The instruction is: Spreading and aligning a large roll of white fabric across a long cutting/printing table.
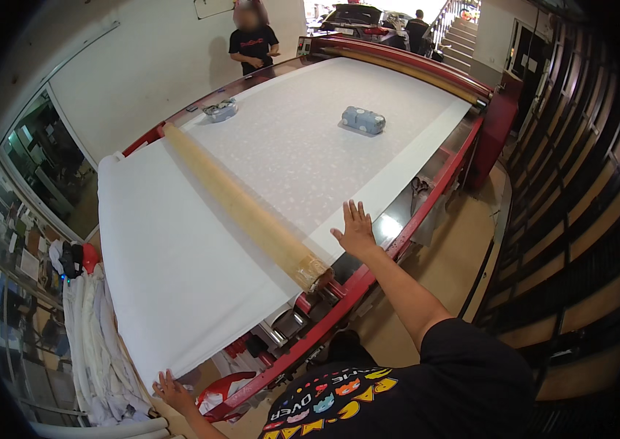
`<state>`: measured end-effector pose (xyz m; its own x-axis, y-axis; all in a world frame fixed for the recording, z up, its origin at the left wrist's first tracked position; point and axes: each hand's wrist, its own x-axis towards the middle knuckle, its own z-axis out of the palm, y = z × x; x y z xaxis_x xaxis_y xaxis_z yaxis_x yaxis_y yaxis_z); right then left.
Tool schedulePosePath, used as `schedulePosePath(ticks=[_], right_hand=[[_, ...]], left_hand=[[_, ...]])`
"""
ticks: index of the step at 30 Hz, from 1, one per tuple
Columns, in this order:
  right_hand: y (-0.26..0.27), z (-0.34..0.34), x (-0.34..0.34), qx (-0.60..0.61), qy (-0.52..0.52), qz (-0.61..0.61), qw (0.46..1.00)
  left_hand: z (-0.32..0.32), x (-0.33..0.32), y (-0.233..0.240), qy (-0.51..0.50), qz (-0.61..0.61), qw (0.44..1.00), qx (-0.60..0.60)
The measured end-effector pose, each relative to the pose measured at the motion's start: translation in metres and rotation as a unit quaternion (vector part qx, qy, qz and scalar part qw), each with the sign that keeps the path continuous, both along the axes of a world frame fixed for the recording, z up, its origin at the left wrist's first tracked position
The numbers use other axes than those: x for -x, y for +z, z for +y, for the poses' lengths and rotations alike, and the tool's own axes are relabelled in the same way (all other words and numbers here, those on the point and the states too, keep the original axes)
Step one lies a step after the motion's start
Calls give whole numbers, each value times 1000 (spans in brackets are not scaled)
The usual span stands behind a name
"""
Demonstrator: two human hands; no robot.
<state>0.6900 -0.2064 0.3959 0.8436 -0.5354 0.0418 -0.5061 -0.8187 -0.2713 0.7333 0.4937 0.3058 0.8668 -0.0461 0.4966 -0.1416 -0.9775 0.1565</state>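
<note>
White fabric (178,219) is spread over a long red-framed machine table. My left hand (174,390) touches the fabric's near left corner, fingers spread; whether it pinches the edge cannot be told. My right hand (356,230) lies flat with fingers apart on the white border near the table's right edge. Between the hands, a yellowish roll (238,208) with clear wrap at its near end lies across the table. Beyond it, a pale patterned sheet (299,137) covers the fabric. On it rest a blue-grey wrapped block (363,120) and a similar bundle (221,110).
A red frame rail (431,203) runs along my side, with metal rollers (282,326) below the fabric. Heat press rollers (398,57) span the far end. A person (253,46) stands beyond the far left side. White fabric rolls (98,345) stand at the left.
</note>
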Motion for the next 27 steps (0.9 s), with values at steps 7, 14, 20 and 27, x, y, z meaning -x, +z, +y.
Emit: schedulePosePath(ticks=[7,14,20,27], right_hand=[[-98,7,28,-5,-8,74,997],[-34,-4,8,-51,107,319,940],[-48,-42,128,-44,141,-151,978],[-178,-165,462,-185,-85,122,971]], left_hand=[[-22,4,12,41,60,997,-22],[-271,36,50,-193,-15,979,69],[-516,96,42,-458,81,884,53],[-656,106,7,-492,150,857,-1]])
